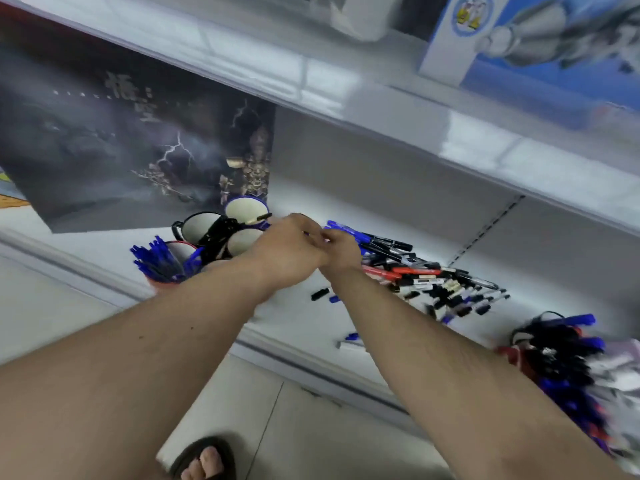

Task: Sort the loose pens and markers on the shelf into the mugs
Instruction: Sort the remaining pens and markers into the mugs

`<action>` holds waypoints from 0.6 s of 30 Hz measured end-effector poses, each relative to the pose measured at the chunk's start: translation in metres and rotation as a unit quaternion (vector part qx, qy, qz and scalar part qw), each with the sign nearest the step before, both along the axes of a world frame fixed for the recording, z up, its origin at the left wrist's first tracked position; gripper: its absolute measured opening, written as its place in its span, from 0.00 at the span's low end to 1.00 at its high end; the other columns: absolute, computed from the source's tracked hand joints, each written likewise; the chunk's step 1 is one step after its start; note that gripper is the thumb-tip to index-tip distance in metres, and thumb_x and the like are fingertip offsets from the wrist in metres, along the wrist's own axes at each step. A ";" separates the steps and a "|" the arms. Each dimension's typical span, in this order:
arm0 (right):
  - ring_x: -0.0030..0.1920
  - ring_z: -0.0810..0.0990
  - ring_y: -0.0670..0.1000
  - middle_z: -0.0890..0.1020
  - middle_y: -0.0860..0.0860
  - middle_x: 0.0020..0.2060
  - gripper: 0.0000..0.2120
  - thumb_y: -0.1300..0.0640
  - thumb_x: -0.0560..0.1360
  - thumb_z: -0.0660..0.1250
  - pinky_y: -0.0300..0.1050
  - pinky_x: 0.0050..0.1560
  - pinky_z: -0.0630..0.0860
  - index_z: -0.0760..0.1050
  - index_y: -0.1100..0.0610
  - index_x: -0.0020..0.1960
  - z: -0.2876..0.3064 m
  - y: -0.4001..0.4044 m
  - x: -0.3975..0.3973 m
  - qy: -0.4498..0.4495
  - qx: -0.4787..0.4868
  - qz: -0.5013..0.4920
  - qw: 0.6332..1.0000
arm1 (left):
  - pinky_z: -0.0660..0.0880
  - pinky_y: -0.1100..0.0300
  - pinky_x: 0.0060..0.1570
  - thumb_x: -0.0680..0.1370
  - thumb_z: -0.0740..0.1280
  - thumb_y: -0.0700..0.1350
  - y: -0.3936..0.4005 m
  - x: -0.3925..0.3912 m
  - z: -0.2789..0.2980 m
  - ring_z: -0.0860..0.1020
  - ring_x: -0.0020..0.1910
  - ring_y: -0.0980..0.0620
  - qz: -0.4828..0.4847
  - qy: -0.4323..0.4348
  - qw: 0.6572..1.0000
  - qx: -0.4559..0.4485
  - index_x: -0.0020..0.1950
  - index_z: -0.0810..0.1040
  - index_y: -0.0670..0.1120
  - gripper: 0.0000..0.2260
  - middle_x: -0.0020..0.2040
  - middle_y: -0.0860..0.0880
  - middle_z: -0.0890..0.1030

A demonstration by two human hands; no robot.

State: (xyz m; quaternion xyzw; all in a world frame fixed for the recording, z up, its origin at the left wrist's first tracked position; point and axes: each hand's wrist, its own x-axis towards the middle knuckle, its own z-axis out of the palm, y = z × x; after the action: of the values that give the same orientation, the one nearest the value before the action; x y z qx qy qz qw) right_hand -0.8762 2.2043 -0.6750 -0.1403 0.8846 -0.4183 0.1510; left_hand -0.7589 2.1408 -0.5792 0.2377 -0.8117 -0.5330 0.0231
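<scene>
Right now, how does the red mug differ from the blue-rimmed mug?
The red mug stands nearest the shelf edge, packed with blue pens; the blue-rimmed mug stands farthest back, almost empty, with one black marker across its rim. Rims differ too: red against blue. Both are upright with pale insides.

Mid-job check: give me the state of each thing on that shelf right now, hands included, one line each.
left hand: fingers curled, meeting the right hand; what it holds is hidden
right hand: curled round blue pens
red mug: full of blue pens
black mug: holds black pens
blue-rimmed mug: nearly empty, one black marker on its rim
loose pile: unsorted, lying flat on the shelf
</scene>
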 end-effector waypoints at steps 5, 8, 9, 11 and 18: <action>0.33 0.70 0.48 0.76 0.48 0.31 0.11 0.61 0.76 0.62 0.42 0.34 0.65 0.74 0.52 0.36 -0.003 0.104 0.047 -0.027 -0.031 -0.045 0.998 | 0.75 0.62 0.42 0.76 0.68 0.42 0.065 0.001 -0.013 0.79 0.41 0.54 -0.165 -0.029 0.979 -0.115 0.63 0.73 0.47 0.15 0.50 0.50 0.83; 0.31 0.70 0.47 0.74 0.47 0.29 0.15 0.52 0.80 0.62 0.43 0.31 0.62 0.72 0.53 0.35 -0.001 0.155 0.064 -0.018 0.012 -0.094 0.995 | 0.76 0.58 0.50 0.75 0.67 0.41 0.094 0.002 -0.024 0.79 0.45 0.50 -0.212 -0.034 0.964 -0.159 0.63 0.74 0.47 0.16 0.47 0.53 0.82; 0.31 0.70 0.46 0.73 0.46 0.28 0.16 0.50 0.80 0.62 0.44 0.32 0.62 0.71 0.54 0.34 -0.002 0.168 0.067 -0.022 0.007 -0.113 0.993 | 0.76 0.58 0.51 0.76 0.67 0.41 0.103 0.001 -0.028 0.78 0.46 0.51 -0.220 -0.036 0.960 -0.169 0.63 0.74 0.48 0.16 0.48 0.54 0.81; 0.30 0.69 0.45 0.71 0.46 0.28 0.19 0.50 0.80 0.62 0.45 0.32 0.62 0.69 0.54 0.32 -0.002 0.189 0.070 -0.035 -0.002 -0.142 0.989 | 0.77 0.58 0.50 0.76 0.67 0.41 0.120 -0.003 -0.038 0.79 0.46 0.51 -0.233 -0.038 0.957 -0.170 0.63 0.74 0.49 0.15 0.49 0.55 0.80; 0.37 0.74 0.52 0.76 0.49 0.33 0.13 0.54 0.78 0.62 0.40 0.31 0.64 0.74 0.54 0.36 -0.028 0.239 0.072 -0.051 0.063 -0.119 0.990 | 0.74 0.59 0.55 0.76 0.65 0.41 0.170 -0.020 -0.114 0.78 0.55 0.51 -0.238 -0.089 0.950 -0.183 0.65 0.74 0.49 0.18 0.58 0.50 0.81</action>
State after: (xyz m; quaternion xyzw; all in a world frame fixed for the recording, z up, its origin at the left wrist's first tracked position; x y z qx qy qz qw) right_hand -0.8039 2.4430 -0.7031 -0.0027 0.9108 -0.3834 0.1533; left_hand -0.7786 2.3107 -0.6935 0.0755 -0.9270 -0.3422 -0.1334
